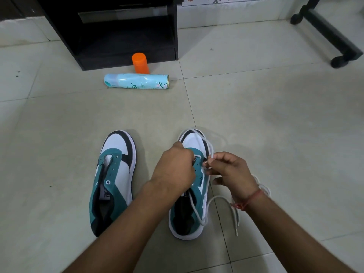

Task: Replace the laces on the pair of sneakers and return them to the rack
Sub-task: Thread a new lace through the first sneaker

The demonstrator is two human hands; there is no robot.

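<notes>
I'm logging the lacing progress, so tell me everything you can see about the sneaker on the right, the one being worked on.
The right sneaker is a low-top in teal, white and black with a white sole, its upper looking like suede. It stands upright on the tiled floor, toe pointing away, beside its unlaced mate. A white lace runs through its front eyelets, with loose lengths looping over the toe and trailing to its right. The left hand grips at the eyelets; the right hand pinches a lace end.
</notes>
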